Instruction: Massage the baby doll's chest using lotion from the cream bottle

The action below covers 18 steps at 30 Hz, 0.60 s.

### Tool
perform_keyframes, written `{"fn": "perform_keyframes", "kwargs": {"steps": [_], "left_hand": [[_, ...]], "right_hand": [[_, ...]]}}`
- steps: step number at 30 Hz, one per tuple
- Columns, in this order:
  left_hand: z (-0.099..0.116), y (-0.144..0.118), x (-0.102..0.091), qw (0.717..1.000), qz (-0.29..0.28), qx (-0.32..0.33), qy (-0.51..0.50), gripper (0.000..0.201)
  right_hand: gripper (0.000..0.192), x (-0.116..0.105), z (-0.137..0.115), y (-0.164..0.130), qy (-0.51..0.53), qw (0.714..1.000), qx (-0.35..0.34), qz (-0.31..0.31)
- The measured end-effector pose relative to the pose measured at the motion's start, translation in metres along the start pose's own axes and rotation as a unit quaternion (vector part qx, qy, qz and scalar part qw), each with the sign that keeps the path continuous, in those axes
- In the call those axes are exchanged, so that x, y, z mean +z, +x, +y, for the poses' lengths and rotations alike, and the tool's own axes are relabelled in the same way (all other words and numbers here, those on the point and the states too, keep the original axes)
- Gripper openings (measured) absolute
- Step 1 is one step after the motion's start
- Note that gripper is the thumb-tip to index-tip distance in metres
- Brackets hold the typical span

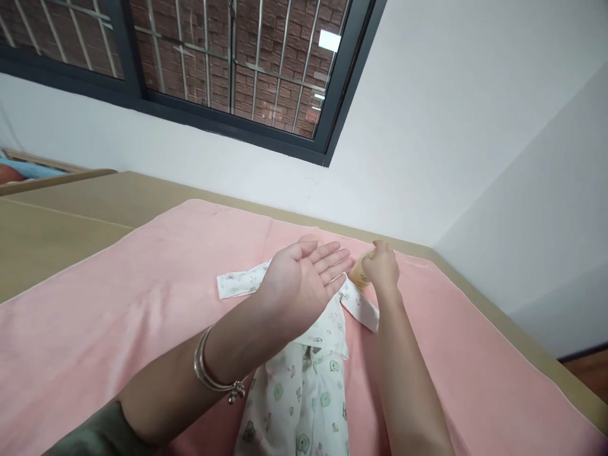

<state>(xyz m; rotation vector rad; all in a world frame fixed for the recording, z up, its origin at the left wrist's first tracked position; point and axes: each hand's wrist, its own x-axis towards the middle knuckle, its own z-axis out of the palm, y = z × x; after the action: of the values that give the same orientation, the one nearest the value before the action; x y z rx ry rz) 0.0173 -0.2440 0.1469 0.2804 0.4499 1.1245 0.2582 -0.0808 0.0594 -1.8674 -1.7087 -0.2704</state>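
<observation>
So, counting it up: two hands, one small bottle, one baby garment, one pink blanket. The left hand [304, 278] is held flat and wide, palm up, fingers together and holding nothing — it hovers over the top of the baby garment [304, 386]. Just past its fingertips sits the right hand [381, 267], wrapped around a small yellowish bottle [360, 272]. Only a bit of the bottle shows below the fingers; its long axis looks tilted, with the covered upper end leaning toward the left palm, though which end is the cap I can't tell. The garment is white with little green prints, lying under both forearms, its long axis running from the hands back toward the person, sleeves spread out to either side. All of it rests on the pink blanket [118, 304] — the bangles [209, 370] are on the left wrist.
</observation>
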Motion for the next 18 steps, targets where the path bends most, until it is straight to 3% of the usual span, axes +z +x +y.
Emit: {"fn": "perform_keyframes", "kwargs": {"steps": [5,8,10,13,18], "left_hand": [[0.002,-0.01,0.0,0.999,-0.025,0.004,0.023,0.054],[0.0,-0.005,0.0,0.999,-0.009,-0.002,0.036,0.055],[-0.003,0.0,0.001,0.999,0.01,-0.008,0.041,0.055],[-0.007,0.004,0.005,0.998,0.009,-0.016,0.053,0.054],[-0.005,-0.005,0.008,0.995,-0.082,-0.036,0.042,0.06]], "right_hand": [[0.06,-0.011,-0.004,0.0,-0.026,0.999,-0.015,-0.034],[0.06,-0.035,-0.026,-0.014,0.022,1.0,-0.018,0.0],[0.059,-0.054,-0.048,-0.033,0.132,0.989,-0.062,0.019],[0.057,-0.079,-0.084,-0.071,0.272,0.95,-0.155,-0.019],[0.065,-0.097,-0.123,-0.128,0.258,0.913,-0.312,-0.047]]}}
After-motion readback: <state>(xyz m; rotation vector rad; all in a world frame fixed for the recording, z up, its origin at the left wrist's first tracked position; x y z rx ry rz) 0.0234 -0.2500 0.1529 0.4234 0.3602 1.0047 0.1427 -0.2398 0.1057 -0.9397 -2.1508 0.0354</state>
